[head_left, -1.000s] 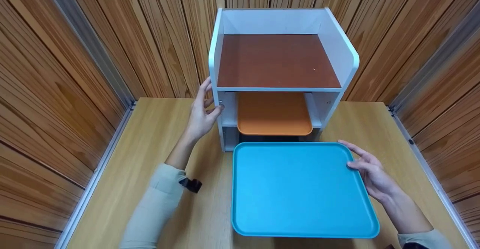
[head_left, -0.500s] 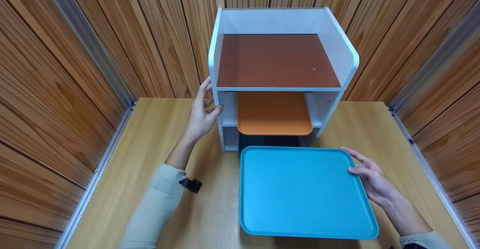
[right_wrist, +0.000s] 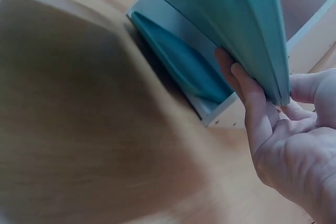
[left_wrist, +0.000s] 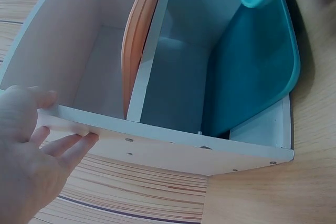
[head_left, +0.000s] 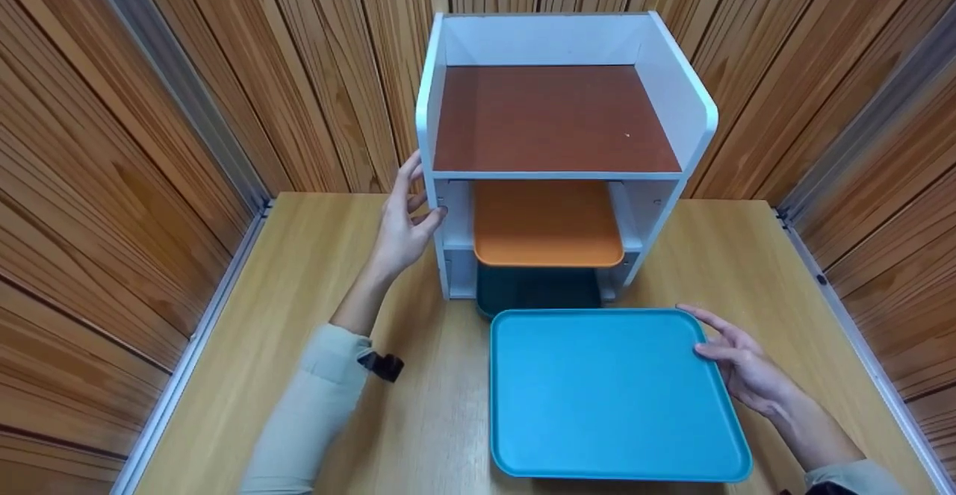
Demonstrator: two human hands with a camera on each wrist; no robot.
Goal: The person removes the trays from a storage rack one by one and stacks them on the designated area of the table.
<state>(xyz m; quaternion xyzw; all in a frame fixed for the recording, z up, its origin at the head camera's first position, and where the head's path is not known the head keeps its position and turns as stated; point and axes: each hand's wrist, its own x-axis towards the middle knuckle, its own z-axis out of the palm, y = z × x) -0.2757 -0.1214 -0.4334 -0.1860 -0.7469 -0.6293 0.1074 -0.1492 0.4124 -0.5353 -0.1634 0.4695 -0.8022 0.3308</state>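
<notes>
While the right hand [head_left: 747, 366] pinches a blue tray [head_left: 620, 394], the left hand [head_left: 402, 232] grips the cabinet [head_left: 553, 118] by its left edge. Both are part-closed.

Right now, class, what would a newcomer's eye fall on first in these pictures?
The bright blue tray, held by the right hand in front of the white shelf unit, stands out most. Next comes the orange tray on the middle shelf, above a dark teal tray at the bottom.
</notes>
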